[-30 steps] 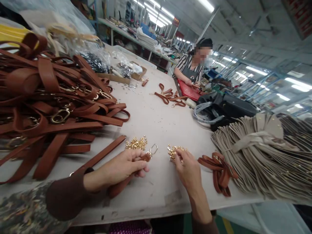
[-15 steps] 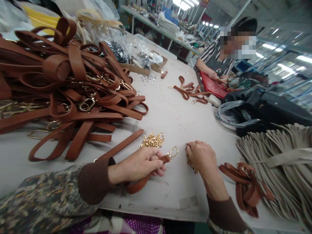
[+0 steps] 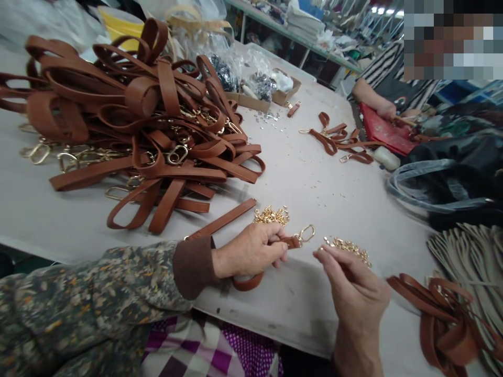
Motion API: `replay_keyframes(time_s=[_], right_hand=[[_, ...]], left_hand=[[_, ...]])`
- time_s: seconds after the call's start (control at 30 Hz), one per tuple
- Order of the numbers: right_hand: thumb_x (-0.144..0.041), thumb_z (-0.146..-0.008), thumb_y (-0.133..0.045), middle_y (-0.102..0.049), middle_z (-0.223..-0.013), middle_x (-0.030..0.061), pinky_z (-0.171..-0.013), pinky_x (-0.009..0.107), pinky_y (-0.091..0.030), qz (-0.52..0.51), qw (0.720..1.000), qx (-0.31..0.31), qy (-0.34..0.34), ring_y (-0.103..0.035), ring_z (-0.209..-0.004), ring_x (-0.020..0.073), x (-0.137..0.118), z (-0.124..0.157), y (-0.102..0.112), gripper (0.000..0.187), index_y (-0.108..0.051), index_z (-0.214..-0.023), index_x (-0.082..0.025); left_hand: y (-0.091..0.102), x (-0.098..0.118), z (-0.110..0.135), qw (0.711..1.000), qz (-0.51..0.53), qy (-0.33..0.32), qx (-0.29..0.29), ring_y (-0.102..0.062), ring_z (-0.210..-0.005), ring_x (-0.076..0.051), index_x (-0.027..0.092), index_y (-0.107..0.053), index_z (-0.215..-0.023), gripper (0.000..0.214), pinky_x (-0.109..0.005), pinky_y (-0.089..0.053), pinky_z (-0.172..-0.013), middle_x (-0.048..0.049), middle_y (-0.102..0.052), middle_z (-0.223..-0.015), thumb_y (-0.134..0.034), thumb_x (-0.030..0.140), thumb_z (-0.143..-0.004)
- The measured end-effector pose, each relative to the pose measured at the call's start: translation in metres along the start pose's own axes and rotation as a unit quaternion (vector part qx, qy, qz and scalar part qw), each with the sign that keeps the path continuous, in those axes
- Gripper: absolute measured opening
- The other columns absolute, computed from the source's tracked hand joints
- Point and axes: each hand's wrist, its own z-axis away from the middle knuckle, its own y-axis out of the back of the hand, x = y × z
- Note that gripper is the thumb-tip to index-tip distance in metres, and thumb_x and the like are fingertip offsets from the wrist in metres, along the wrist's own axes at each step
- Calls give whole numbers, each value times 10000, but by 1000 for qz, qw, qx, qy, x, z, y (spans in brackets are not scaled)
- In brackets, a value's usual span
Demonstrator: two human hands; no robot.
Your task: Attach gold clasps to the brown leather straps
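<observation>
My left hand (image 3: 251,251) is closed round the end of a brown leather strap (image 3: 223,222) whose gold clasp (image 3: 305,233) sticks out past my fingers. The strap runs back under my wrist and loops at the table edge. My right hand (image 3: 353,293) hovers just right of the clasp, fingertips pinched together on something too small to make out. One small heap of gold metal fittings (image 3: 271,214) lies just beyond my left hand. Another heap of gold fittings (image 3: 349,247) lies beside my right fingertips.
A big pile of brown straps (image 3: 149,125) with gold rings fills the left of the pale table (image 3: 314,193). Several short brown straps (image 3: 444,314) lie at the right beside stacked beige pieces (image 3: 467,256). Across the table a person's hand (image 3: 385,110) works on a red piece (image 3: 383,131). Bags of hardware (image 3: 255,84) stand at the back.
The view has swung down and left. My right hand has lifted off the right heap of fittings and drawn back toward me with its fingertips pinched. My left hand keeps hold of the strap.
</observation>
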Motion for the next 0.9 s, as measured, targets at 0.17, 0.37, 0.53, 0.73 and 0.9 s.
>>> replay_keyframes(time_s=[0.17, 0.37, 0.53, 0.73, 0.9], right_hand=[[-143, -833, -672, -742, -870, 16, -691, 271, -546, -16, 992, -56, 109, -688, -742, 149, -20, 23, -25, 149, -713, -944, -233], [-126, -859, -641, -740, -908, 21, -737, 268, -555, 16, 987, -55, 148, -698, -797, 150, -25, 19, -31, 162, -684, -979, -227], [-115, -856, -651, -743, -912, 23, -785, 266, -548, 61, 982, -38, 178, -699, -835, 149, -27, 22, -30, 176, -683, -992, -222], [-169, -861, -649, -735, -893, 28, -733, 273, -547, 20, 995, -15, 100, -692, -794, 160, -26, 31, -38, 112, -693, -954, -216], [-286, -816, -706, -698, -818, 7, -658, 250, -564, -115, 987, 42, -100, -673, -708, 147, -28, 40, -51, 146, -630, -913, -206]], left_hand=[[-2, -3, 0, 999, -41, -32, 13, -596, -631, -121, 147, -607, -840, 116, -211, -426, -559, -18, -645, -706, -534, 236, -827], [-2, -4, 2, 996, -69, -55, 4, -620, -681, -154, 138, -638, -889, 162, -245, -464, -606, -26, -643, -717, -508, 228, -853], [-1, -4, 4, 989, -115, -91, 4, -604, -691, -142, 153, -655, -909, 191, -243, -463, -638, -15, -648, -744, -471, 161, -857], [0, -2, 4, 983, -156, -100, -6, -599, -730, -150, 156, -668, -931, 206, -245, -469, -677, -25, -673, -798, -472, 146, -868], [1, 4, 9, 969, -201, -140, -12, -599, -760, -151, 151, -643, -924, 188, -248, -455, -712, -27, -667, -815, -464, 115, -878]])
